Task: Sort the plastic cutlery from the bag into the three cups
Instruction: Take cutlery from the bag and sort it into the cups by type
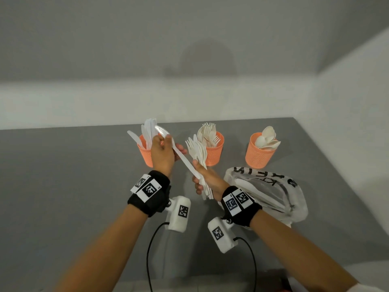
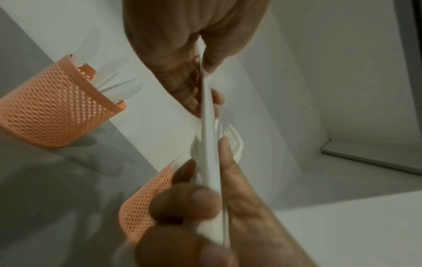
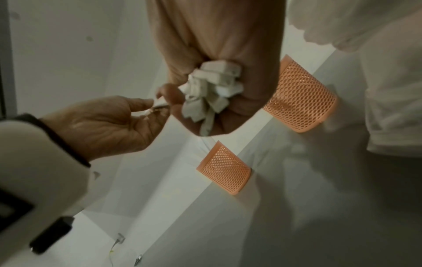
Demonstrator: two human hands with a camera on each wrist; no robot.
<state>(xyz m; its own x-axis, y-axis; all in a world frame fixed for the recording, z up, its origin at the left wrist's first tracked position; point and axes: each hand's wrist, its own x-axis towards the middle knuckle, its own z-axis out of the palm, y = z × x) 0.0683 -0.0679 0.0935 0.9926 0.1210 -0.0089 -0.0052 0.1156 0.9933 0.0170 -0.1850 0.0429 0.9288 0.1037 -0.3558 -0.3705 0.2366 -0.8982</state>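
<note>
Here the left hand point(image 1: 163, 153) pinches a single white utensil point(image 1: 183, 160) near its upper end, its fingers curled around it; the blurred, rounded head at 12 o'clock of the hand looks like a spoon, though I cannot tell for sure. The handle end of that utensil runs down toward 4 o'clock into the right hand point(image 1: 207, 181), which is closed around a bundle of cutlery point(image 1: 197, 151), forks fanning out at the top.

3 orange mesh cups stand in a row on the grey counter point(image 1: 63, 186): the knife cup point(image 1: 145, 153) at 9 o'clock, partly behind the left hand, the fork cup point(image 1: 214, 153) in the middle, and the spoon cup point(image 1: 260, 153) at 3 o'clock. The plastic bag point(image 1: 292, 199) lies at 3 o'clock of the right wrist, with cutlery visible through it.

Only the head view shows all 3 cups and the bag. The right wrist view alone shows the square handle ends point(image 3: 212, 86) of the bundle packed in the fist. The left wrist view alone shows the single utensil edge-on point(image 2: 209, 130), pinched between fingertips point(image 2: 211, 59).
</note>
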